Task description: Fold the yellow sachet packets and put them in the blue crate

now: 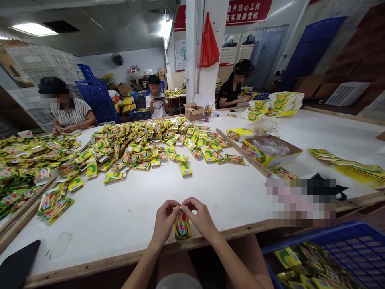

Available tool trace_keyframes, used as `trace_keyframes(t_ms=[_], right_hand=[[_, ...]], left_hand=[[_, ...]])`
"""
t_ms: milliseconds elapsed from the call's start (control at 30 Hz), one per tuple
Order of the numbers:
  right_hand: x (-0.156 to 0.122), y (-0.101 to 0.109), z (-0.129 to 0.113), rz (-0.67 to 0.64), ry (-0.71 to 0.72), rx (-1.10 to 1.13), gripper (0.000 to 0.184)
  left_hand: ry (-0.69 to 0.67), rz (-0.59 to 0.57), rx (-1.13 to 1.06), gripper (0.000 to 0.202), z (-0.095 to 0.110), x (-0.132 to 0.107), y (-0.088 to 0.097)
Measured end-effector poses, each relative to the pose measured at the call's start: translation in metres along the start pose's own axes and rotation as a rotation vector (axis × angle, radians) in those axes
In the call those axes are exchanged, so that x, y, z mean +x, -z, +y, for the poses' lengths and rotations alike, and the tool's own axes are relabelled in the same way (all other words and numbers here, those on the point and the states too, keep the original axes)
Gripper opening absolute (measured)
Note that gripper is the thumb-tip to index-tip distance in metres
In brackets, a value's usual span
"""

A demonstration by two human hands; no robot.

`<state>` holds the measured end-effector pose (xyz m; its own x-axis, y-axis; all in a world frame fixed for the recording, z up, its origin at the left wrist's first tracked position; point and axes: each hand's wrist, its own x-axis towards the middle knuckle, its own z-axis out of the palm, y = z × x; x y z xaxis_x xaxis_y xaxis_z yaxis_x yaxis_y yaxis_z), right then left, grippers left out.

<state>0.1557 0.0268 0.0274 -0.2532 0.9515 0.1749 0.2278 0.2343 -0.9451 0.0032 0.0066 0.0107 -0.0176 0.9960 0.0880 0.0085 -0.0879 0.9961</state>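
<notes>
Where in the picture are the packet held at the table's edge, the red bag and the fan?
Held packet (182, 227): head view, on its printed front.
Red bag (209, 46): head view, on its hanging middle.
Fan (117, 59): head view, on its round front.

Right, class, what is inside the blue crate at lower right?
Yellow packs lie in the crate. Only the upper ones show; they cover whatever lies beneath, and the picture's edge cuts off part of the crate.
</notes>
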Motion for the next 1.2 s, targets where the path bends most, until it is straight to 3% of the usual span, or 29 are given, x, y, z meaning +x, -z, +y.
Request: trace_keyframes(t_ms=[267,567,667,733,833,900,933,1033,1200], right_hand=[[0.004,0.001,0.000,0.015,-0.080,0.028,0.016],[-0.005,-0.007,0.008,-0.079,-0.090,0.130,0.016],[-0.016,0.030,-0.001,0.008,-0.073,0.023,0.021],[-0.030,0.080,-0.009,0.079,-0.137,-0.158,0.028],[-0.052,0.159,-0.015,0.024,-0.360,-0.527,0.033],[-0.055,0.187,-0.014,0.053,-0.388,-0.625,0.033],[-0.051,0.189,-0.012,0.078,-0.359,-0.612,0.034],[-0.014,0.153,0.004,0.119,-0.225,-0.454,0.036],[0.085,0.050,0.029,0.244,-0.178,-0.382,0.038]], left_hand=[[0.085,0.038,-0.098,0.025,-0.004,0.003,-0.003],[0.004,-0.115,-0.036,0.027,-0.011,-0.015,0.011],[0.021,-0.087,-0.004,0.038,-0.014,-0.018,0.011],[0.046,-0.044,0.021,0.038,-0.017,-0.018,0.012],[0.087,-0.015,0.022,0.034,-0.023,-0.016,0.011],[0.094,-0.043,0.010,0.033,-0.026,-0.013,0.009],[0.091,-0.062,0.007,0.033,-0.027,-0.013,0.008],[0.085,-0.089,0.008,0.031,-0.029,-0.012,0.008],[0.097,-0.043,0.065,0.034,-0.030,-0.015,0.013]])
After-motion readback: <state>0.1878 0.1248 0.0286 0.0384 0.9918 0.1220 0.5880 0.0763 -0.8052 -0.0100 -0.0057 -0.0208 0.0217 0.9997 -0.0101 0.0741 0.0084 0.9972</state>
